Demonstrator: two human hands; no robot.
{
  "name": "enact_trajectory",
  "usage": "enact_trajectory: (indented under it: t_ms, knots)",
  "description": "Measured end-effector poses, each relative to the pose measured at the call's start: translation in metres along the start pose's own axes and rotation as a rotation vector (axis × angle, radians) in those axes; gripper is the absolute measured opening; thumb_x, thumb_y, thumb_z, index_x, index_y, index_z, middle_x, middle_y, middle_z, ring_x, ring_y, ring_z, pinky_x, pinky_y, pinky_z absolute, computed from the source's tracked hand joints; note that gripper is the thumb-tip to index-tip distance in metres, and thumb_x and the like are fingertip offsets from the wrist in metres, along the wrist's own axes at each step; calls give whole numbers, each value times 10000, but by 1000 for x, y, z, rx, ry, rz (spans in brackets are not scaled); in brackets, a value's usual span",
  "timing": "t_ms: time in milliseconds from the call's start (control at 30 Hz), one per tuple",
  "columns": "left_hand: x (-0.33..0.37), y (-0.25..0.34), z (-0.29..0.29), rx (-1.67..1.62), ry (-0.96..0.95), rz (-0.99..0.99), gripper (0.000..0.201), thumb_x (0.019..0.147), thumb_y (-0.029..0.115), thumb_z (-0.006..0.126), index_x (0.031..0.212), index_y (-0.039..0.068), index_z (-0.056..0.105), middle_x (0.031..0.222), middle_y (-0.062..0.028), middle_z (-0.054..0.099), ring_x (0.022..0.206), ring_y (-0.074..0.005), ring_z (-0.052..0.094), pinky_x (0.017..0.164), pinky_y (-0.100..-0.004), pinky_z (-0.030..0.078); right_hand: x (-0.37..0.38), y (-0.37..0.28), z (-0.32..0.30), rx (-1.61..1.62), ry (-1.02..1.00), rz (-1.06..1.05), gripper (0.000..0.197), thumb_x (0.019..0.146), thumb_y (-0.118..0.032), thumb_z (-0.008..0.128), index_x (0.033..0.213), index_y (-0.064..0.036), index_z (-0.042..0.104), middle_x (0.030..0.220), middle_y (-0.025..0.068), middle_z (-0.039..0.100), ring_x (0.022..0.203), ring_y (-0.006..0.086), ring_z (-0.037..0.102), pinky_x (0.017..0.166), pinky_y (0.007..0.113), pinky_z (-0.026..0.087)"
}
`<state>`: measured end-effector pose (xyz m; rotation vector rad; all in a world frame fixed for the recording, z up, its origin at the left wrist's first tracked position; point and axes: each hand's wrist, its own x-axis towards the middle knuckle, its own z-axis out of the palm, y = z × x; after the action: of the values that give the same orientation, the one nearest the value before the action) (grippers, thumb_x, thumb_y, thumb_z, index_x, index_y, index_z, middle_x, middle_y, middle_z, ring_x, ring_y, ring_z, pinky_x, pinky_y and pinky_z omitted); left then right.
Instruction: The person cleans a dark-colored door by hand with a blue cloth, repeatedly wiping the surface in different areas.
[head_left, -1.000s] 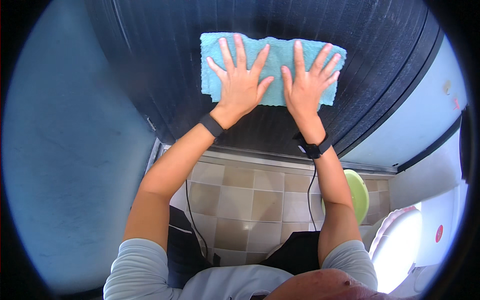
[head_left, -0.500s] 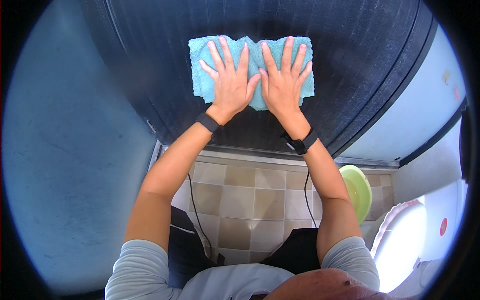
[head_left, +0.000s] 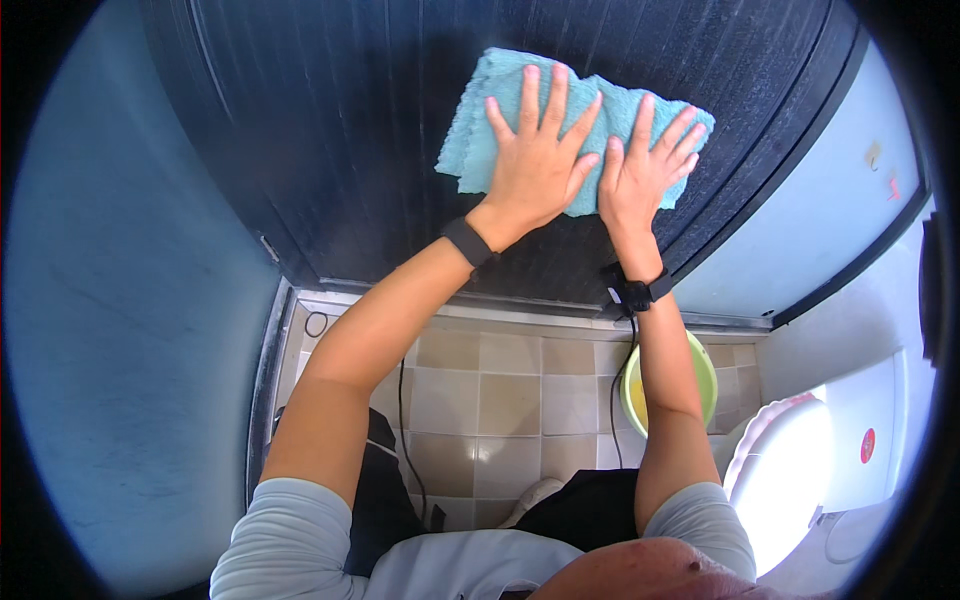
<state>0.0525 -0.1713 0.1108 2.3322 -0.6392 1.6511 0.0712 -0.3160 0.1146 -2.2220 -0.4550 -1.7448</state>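
A light blue terry towel (head_left: pixel 478 135) lies flat against a dark, ribbed door panel (head_left: pixel 370 180), tilted so its right end sits lower. My left hand (head_left: pixel 537 165) presses on the towel's middle and left part, fingers spread. Beside it, my right hand (head_left: pixel 638 180) rests on the right part with its fingers stretched out and fanned. Both palms face the door, and neither hand grips the cloth. A dark band circles each wrist.
Below the door is a metal sill (head_left: pixel 520 312) and a beige checkered tile floor (head_left: pixel 510 395). A green basin (head_left: pixel 706 375) stands behind my right forearm. At the lower right is a white toilet (head_left: pixel 785 480). A bluish panel (head_left: pixel 130 330) fills the left side, and thin black cables hang down.
Both hands have slid the towel to the right across the door. The towel has turned from level to slanting down rightward. More of the basin is now behind my right arm.
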Motion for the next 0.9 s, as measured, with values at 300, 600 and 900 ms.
enact_trajectory:
  t_ms: [300,600,900]
  knots:
    - [-23,7,2,-109,-151,76,625,828,383,603,1387,179,414,1523,-194,144,1394,-398,126,955,-731,155,-24,18,4,66,-34,-30,597,887,-261,502,1446,-163,313,1510,285,13,1367,520,-33,1026,678,30]
    - [-40,-45,-24,35,-134,-11,715,803,367,644,1423,164,351,1513,-260,69,1397,-445,25,967,-734,86,-11,-47,14,85,-62,-65,582,872,-296,543,1422,-235,364,1506,285,55,1355,539,20,1000,703,74]
    - [-65,-96,-50,112,-114,17,670,848,346,562,1388,19,337,1481,-341,36,1376,-503,14,973,-726,40,-15,-109,40,191,-132,-115,528,914,-262,504,1422,-223,369,1523,237,83,1370,503,56,1004,677,88]
